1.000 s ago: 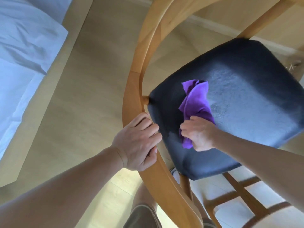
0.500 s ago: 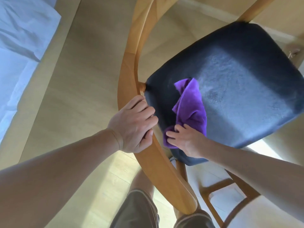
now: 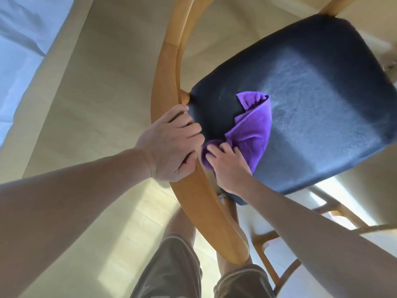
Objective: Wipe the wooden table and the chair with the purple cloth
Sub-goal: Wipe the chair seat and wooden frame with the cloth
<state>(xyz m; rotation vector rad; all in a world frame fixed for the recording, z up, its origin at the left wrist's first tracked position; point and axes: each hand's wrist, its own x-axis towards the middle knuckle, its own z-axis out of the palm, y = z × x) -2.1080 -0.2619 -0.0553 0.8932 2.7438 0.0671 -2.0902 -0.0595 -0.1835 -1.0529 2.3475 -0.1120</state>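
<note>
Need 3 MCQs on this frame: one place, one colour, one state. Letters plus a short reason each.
1. Where does the purple cloth lie?
A. on the floor
B. on the dark seat cushion
C. over the bed

2. What colour is the curved chair backrest?
A. light brown wood
B. white
C. black

3. What is the left hand doing?
A. hanging idle
B. holding the cloth
C. gripping the backrest

Answers:
1 B, the cloth spreads over the cushion's near corner under the right hand.
2 A, the rail shows a warm wood tone.
3 C, its fingers curl over the rail.

Smooth wooden chair frame, fuzzy cloth
</note>
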